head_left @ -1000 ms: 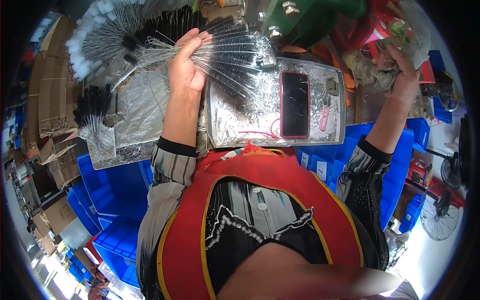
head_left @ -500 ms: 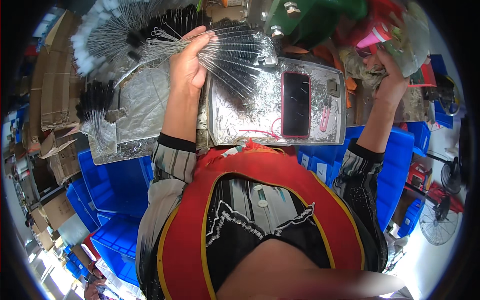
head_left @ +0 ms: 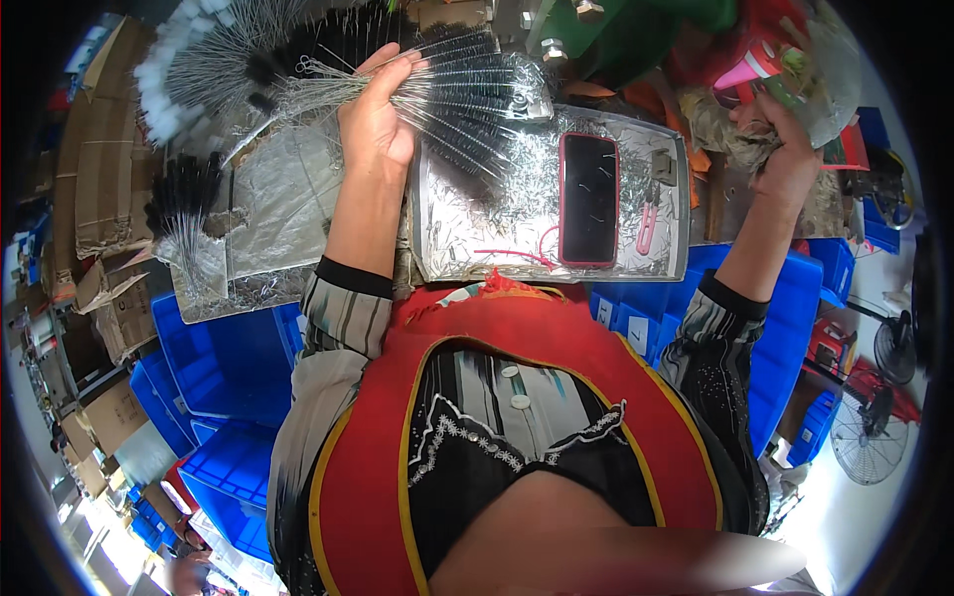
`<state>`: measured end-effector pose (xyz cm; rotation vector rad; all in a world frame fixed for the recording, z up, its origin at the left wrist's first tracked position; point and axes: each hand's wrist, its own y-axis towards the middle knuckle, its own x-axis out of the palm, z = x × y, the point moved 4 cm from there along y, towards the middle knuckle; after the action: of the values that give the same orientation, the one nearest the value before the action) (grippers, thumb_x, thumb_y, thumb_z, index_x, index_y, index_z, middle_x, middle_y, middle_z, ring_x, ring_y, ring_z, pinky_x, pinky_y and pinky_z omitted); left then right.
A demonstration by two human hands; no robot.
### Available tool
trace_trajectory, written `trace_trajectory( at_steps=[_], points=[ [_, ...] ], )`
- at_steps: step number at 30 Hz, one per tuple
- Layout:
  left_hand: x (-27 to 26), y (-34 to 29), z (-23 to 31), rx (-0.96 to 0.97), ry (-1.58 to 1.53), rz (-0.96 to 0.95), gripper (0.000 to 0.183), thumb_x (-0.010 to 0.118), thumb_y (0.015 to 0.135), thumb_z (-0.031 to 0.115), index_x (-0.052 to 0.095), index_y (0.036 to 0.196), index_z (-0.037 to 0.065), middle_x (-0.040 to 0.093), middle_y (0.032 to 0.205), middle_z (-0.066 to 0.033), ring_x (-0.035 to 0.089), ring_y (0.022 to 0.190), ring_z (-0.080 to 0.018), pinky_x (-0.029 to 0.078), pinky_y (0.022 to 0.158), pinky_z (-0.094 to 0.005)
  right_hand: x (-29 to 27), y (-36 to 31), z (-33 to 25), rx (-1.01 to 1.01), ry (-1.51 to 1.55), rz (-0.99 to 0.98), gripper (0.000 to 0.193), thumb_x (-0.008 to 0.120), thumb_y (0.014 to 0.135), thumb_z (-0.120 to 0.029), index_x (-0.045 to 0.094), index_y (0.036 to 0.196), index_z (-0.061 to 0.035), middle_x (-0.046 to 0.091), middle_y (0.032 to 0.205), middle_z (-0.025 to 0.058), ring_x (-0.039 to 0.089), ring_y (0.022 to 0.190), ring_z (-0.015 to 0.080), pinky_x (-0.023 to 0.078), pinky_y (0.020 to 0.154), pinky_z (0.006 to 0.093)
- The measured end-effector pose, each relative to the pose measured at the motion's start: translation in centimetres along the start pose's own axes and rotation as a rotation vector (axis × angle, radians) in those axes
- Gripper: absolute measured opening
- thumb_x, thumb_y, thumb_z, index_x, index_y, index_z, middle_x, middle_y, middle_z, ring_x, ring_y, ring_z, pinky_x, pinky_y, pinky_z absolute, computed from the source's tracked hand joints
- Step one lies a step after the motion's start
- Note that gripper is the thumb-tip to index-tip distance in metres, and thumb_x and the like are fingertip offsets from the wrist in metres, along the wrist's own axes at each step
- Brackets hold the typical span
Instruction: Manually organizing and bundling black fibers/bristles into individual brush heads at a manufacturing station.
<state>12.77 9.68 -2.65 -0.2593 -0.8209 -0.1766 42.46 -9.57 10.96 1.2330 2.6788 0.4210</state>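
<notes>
Gripping brushes (head_left: 467, 94) in left fingers (head_left: 388, 81), holding step, probably; next calls for steady bunching. Can't tell on right fingers (head_left: 777, 114), near crumpled beige stuff (head_left: 714, 139).

Shiny metal brush stems (head_left: 333, 95), matt bristles (head_left: 472, 91), glossy phone screen (head_left: 589, 194) (glass-like), cloth apron (head_left: 497, 323), smooth plastic bins (head_left: 224, 363)

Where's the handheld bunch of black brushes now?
Head view, upper left of centre: the brush bunch is in the left hand, the phone to its lower right.
</notes>
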Motion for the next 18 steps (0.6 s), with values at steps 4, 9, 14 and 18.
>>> trace_trajectory(
  at_steps=[4, 9, 14, 18],
  points=[
    [0.5, -0.2, 0.0, -0.007, -0.001, 0.002, 0.031, 0.057, 0.070, -0.009, 0.050, 0.100, -0.008, 0.060, 0.090, -0.0200, 0.060, 0.081, -0.0258, 0.050, 0.076, -0.0337, -0.4, -0.2, 1.3, -0.041, 0.097, 0.034, 0.012, 0.056, 0.073, -0.003, 0.059, 0.070, 0.0078, 0.059, 0.062, 0.0123, 0.056, 0.056, 0.0174, 0.046, 0.055, 0.0277],
    [0.5, -0.4, 0.5, 0.006, 0.112, 0.001, 0.030, 0.061, 0.075, -0.002, 0.050, 0.103, -0.008, 0.060, 0.090, -0.0178, 0.060, 0.078, -0.0220, 0.052, 0.072, -0.0308, 1.2, -1.3, 4.1, -0.523, -0.252, -0.017, 0.007, 0.055, 0.069, 0.002, 0.055, 0.066, 0.0072, 0.055, 0.058, 0.0110, 0.058, 0.058, 0.0219, 0.048, 0.059, 0.0315],
    [1.0, -0.1, 0.5, -0.058, 0.167, -0.015, 0.027, 0.064, 0.076, 0.005, 0.054, 0.098, -0.006, 0.061, 0.086, -0.0162, 0.061, 0.073, -0.0210, 0.052, 0.067, -0.0302, -0.3, -0.1, 1.3, -0.050, 0.163, 0.041, 0.011, 0.060, 0.068, -0.005, 0.056, 0.066, 0.0050, 0.056, 0.055, 0.0136, 0.057, 0.054, 0.0224, 0.046, 0.054, 0.0309],
    [0.4, -0.4, 0.2, 0.004, 0.070, 0.069, 0.023, 0.064, 0.073, -0.001, 0.056, 0.093, -0.008, 0.060, 0.084, -0.0166, 0.060, 0.076, -0.0215, 0.051, 0.069, -0.0315, 0.5, -0.3, -0.4, 0.071, -0.024, 0.114, 0.009, 0.054, 0.074, -0.003, 0.053, 0.074, 0.0067, 0.051, 0.056, 0.0113, 0.051, 0.051, 0.0201, 0.048, 0.061, 0.0353]
  ],
)
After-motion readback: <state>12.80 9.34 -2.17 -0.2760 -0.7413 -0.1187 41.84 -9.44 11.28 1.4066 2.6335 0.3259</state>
